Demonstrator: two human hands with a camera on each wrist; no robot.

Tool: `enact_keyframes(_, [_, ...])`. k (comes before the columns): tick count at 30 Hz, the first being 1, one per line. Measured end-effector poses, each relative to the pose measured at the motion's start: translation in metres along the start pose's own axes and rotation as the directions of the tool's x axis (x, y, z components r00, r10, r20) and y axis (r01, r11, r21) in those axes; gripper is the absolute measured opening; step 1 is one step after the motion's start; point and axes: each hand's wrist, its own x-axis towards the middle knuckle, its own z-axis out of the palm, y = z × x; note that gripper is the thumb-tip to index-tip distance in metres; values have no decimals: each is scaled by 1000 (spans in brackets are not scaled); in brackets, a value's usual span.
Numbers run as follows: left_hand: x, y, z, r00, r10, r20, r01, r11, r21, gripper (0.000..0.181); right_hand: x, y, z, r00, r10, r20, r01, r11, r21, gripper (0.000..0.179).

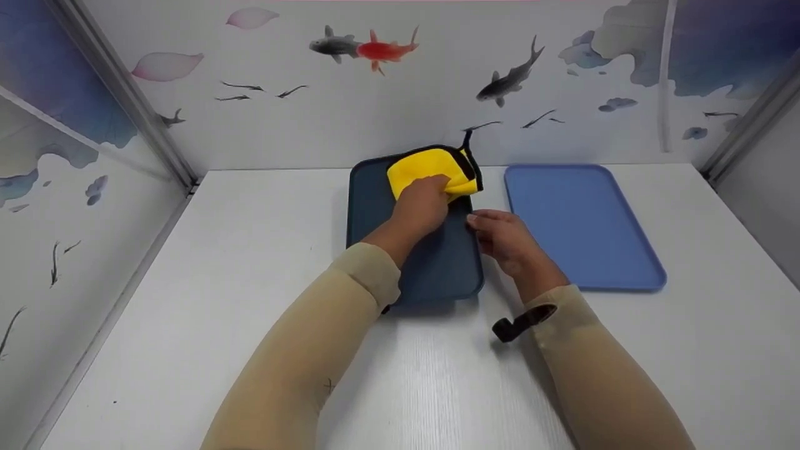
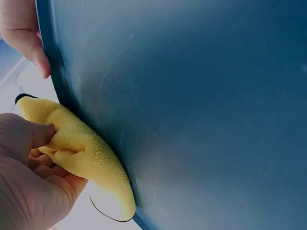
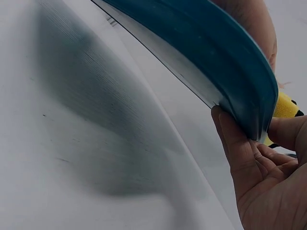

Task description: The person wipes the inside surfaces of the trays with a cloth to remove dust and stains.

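My left hand (image 1: 422,205) grips a yellow cloth (image 1: 422,165) with black edging and a black loop, bunched between thumb and fingers. In the left wrist view the cloth (image 2: 91,148) lies against the rim of a dark blue tray (image 2: 192,96), whose surface shows faint scratches. My right hand (image 1: 507,242) pinches the right edge of this tray (image 1: 444,269). Seen from the right wrist, the right hand (image 3: 271,187) has its thumb on one side of the tray (image 3: 192,36) and fingers beneath, and the tray is raised above the table.
A lighter blue tray (image 1: 581,225) lies flat on the white table (image 1: 250,300) to the right. Behind the table stands a white wall (image 1: 400,112) with painted fish, and a side panel (image 1: 62,206) closes off the left. A black strap (image 1: 525,322) sits on my right wrist.
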Motion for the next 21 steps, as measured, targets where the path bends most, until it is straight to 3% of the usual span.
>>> enact_keyframes(6, [-1,-2,-3,999,1,44,-4,999,51,34,2,1,0,1000,-3,12,3,1000,21,43])
enact_keyframes(10, [-1,-6,-4,997,32,68,-41,991,129,34,3,2,1,1000,16,-2,-16,999,28,38])
enact_keyframes(13, [-1,-11,-4,997,58,54,-67,981,182,34,3,2,1,1000,22,-10,-22,999,34,37])
enact_keyframes(21, [-5,-26,-12,999,38,13,-39,984,175,32,2,1,1,1000,15,-8,-15,999,42,35])
